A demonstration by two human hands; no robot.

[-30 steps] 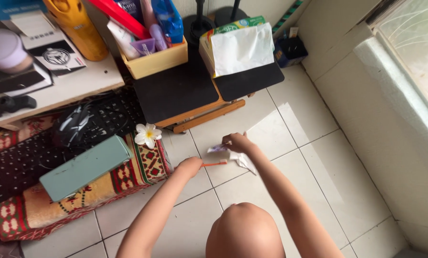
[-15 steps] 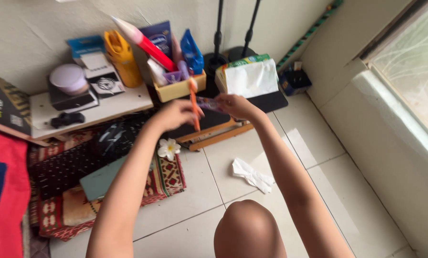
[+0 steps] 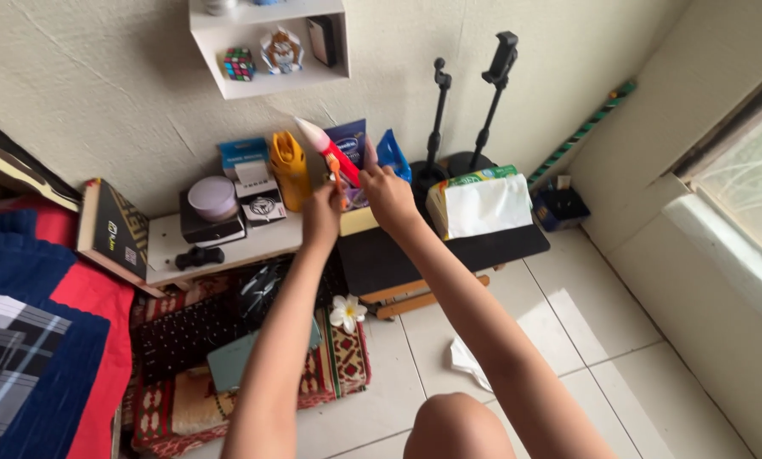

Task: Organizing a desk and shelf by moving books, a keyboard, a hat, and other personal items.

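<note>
Both my arms reach up and forward to a yellow box (image 3: 357, 223) packed with tubes and packets on a low black stand (image 3: 449, 251). My left hand (image 3: 321, 217) is closed around a thin orange toothbrush (image 3: 337, 180), held upright at the box. My right hand (image 3: 387, 195) is beside it, one finger raised, closed on a small purple tube that its fingers mostly hide. A red and white tube (image 3: 328, 149) and a blue packet (image 3: 392, 155) stick out of the box just behind my hands.
A tissue pack (image 3: 483, 206) sits right of the box, below two phone stands (image 3: 493, 102). A crumpled tissue (image 3: 466, 357) lies on the tiled floor by my knee (image 3: 457, 429). At left are a white flower (image 3: 347, 313), a keyboard (image 3: 181, 336), a low white table (image 3: 219, 251) and a wall shelf (image 3: 266, 51).
Both hands rose from the floor to the yellow box, carrying the toothbrush and purple tube. The crumpled tissue stayed on the floor. The view tilted up toward the wall.
</note>
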